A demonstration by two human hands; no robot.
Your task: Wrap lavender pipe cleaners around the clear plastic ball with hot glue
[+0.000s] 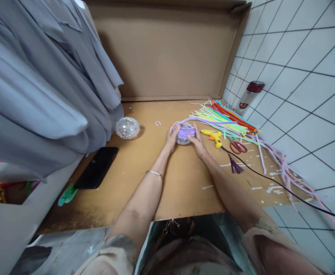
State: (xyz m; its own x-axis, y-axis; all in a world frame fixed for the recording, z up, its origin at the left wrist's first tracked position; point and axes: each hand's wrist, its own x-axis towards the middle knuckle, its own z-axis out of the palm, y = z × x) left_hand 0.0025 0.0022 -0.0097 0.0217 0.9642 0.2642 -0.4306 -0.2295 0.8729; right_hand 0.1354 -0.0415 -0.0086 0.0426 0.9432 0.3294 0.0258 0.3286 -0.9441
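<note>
Purple-wrapped ball [186,133]: between both hands over the table [179,183]; partly wrapped, I judge, purple strands around its middle, clear bottom bare.
Left hand [171,136]: curls around one side.
Right hand [197,141]: thumb presses the front.
Glue gun [215,137]: just beside right hand.
Clear ball [127,128]: stands apart, unwrapped.

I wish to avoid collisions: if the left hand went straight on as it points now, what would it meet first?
The left hand would first meet the purple-wrapped clear ball it holds; beyond, probably the pipe cleaners, though depth is unclear.
</note>
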